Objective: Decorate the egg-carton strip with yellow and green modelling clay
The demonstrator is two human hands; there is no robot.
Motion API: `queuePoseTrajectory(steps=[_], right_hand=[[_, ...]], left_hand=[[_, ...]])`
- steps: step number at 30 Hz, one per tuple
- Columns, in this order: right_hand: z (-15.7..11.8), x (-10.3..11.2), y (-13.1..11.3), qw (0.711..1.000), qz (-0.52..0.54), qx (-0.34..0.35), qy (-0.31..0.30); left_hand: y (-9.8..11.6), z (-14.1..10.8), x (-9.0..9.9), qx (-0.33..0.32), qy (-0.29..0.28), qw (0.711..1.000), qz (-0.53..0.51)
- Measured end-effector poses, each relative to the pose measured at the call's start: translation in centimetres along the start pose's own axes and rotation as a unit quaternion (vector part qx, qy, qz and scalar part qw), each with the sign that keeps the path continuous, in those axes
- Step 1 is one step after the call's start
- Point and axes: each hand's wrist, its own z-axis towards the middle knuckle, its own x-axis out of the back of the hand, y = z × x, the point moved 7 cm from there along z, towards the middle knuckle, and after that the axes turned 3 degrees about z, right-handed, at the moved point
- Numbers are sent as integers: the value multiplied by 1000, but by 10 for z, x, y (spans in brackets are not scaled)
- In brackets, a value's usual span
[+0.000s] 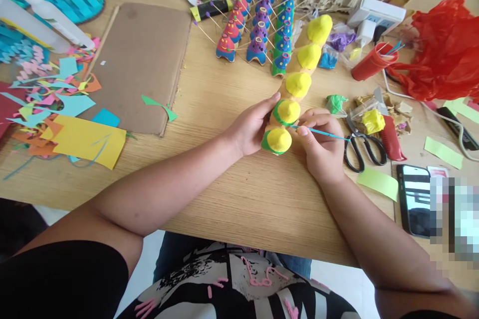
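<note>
A strip of egg-carton cones (298, 84) with yellow clay caps lies at a slant in front of me. Green clay rings the bases of its two nearest cones. My left hand (254, 127) grips the strip's left side, thumb up beside the second cone. In my right hand (322, 142) a thin blue stick (325, 133) is pinched, its tip touching the green edge between the two nearest cones. Behind stand finished-looking strips of cones with faces and pins: a red one (232, 27), a purple one (258, 35) and a blue-green one (283, 35).
Black-handled scissors (361, 147), a bag of green clay (336, 103), yellow clay (373, 122) and a phone (414, 199) lie to the right. A red cup (368, 62) lies tipped near a red plastic bag (445, 50). Cardboard (138, 65) and paper scraps (60, 104) cover the left.
</note>
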Motion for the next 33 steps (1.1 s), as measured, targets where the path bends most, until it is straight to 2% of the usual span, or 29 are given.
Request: queuePoseTrajectory(steps=[6,10,15,22,26,30,33], right_hand=[[1,0,-15,991,-108,78,-18],[-2,-1,-28,975,-177,134,-5],[-5,-1,-31,957,-242,162,-11],[-9,1,-36,941,-272,203,13],[-9,1,-35,937,-304,173,3],[-10,-1,-44,933,-277,229,-4],[-9,-4,-46,928,-290,233,-20]], left_hand=[[0,1,2,17,-6,1000,-8],[-1,-1,-1,31,-2,999,-14],[-3,-2,-2,41,1,999,-11],[-5,-1,-1,41,-21,999,5],[-4,-2,-4,38,-16,999,0],[-3,-4,-7,34,-12,999,-10],[-4,-5,-9,45,-12,999,-20]])
